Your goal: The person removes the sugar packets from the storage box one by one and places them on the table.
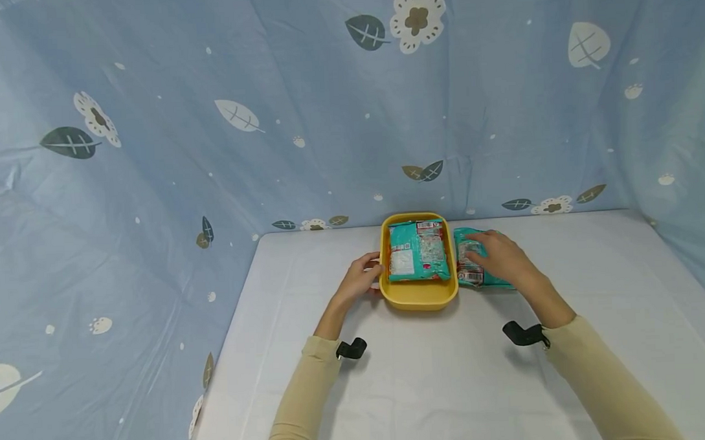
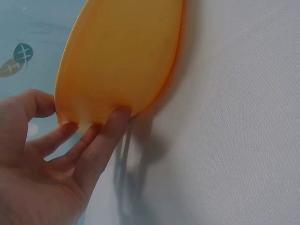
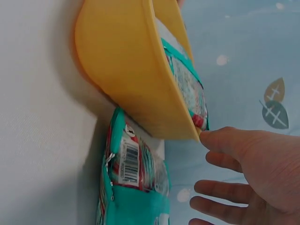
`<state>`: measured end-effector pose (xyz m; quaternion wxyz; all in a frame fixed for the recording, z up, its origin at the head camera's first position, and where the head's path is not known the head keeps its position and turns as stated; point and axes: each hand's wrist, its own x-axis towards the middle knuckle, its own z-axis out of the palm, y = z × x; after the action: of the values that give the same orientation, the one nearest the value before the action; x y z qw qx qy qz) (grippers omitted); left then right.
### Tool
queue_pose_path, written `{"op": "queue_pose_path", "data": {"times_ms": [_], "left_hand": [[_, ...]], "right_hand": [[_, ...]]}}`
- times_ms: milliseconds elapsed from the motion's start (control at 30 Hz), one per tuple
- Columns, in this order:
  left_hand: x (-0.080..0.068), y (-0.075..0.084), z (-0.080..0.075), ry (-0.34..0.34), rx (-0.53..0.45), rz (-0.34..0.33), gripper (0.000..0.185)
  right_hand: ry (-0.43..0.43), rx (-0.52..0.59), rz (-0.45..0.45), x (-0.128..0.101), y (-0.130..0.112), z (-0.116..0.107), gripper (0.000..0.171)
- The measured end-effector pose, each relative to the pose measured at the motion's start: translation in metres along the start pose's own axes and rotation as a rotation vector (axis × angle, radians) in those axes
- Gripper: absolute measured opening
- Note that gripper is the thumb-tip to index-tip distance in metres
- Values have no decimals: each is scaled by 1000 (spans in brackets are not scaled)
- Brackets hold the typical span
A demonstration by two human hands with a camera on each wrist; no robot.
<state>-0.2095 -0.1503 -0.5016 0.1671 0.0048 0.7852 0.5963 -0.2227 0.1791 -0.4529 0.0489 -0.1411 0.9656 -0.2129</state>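
Observation:
A yellow plastic bin (image 1: 419, 300) stands near the back of the table, with a teal snack packet (image 1: 419, 250) lying inside it. My left hand (image 1: 359, 278) touches the bin's outer left wall with its fingertips, up near the rim, as the left wrist view also shows. Beside the bin on the right lies a second teal packet (image 3: 136, 187), with a barcode on its side. My right hand (image 1: 502, 257) hovers over this packet, fingers spread and slightly bent. In the right wrist view its thumb tip overlaps the bin's rim, and nothing is held.
A white cloth covers the table (image 1: 428, 386). Blue curtain fabric (image 1: 325, 117) printed with leaves and flowers hangs right behind the bin and along both sides. Each wrist wears a small black camera mount (image 1: 351, 348).

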Motion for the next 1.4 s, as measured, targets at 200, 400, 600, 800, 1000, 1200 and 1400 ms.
{"op": "queue_pose_path", "data": {"times_ms": [200, 400, 600, 800, 1000, 1200, 1400], "left_hand": [[0, -1, -1, -7, 0, 13, 46], [1, -1, 0, -5, 11, 20, 46], [1, 0, 2, -10, -8, 21, 46], [0, -1, 2, -2, -9, 15, 46], [-1, -2, 1, -3, -15, 15, 44], [0, -4, 0, -5, -15, 22, 44], [1, -4, 1, -2, -25, 23, 45]], "right_hand": [[-7, 7, -13, 2, -7, 0, 51], [-13, -3, -2, 5, -13, 1, 51], [-13, 0, -5, 7, -18, 3, 53], [-11, 6, -1, 8, -25, 5, 53], [-19, 1, -6, 11, -31, 8, 53], [-17, -14, -17, 14, -36, 9, 52], [0, 1, -22, 13, -41, 9, 53]]}}
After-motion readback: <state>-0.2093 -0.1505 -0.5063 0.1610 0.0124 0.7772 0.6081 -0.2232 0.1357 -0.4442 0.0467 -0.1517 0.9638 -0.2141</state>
